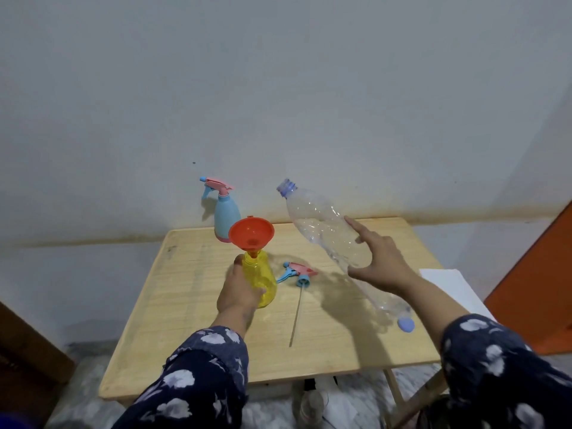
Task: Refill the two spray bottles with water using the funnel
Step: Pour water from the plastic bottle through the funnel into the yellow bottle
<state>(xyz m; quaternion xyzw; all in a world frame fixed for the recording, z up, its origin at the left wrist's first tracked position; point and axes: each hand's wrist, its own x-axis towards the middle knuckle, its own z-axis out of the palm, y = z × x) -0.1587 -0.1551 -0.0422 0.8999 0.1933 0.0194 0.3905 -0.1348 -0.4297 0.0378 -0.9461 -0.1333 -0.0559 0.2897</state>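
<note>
A yellow spray bottle (263, 280) stands uncapped on the wooden table (185, 320), with an orange funnel (251, 232) seated in its neck. My left hand (235, 289) is wrapped around its body. My right hand (379, 261) grips a large clear plastic bottle (322, 226), tilted with its open blue-ringed mouth up and to the left, away from the funnel; it looks nearly empty. The yellow bottle's pink and blue spray head (298, 272) lies on the table with its long dip tube (295, 317). A blue spray bottle (226, 216) with its head on stands at the table's back edge.
A blue bottle cap (406, 324) lies near the table's right edge. White sheets (455, 289) sit just off the table's right side, next to an orange panel (538, 289). A grey wall rises close behind the table. A dark wooden piece stands at the lower left.
</note>
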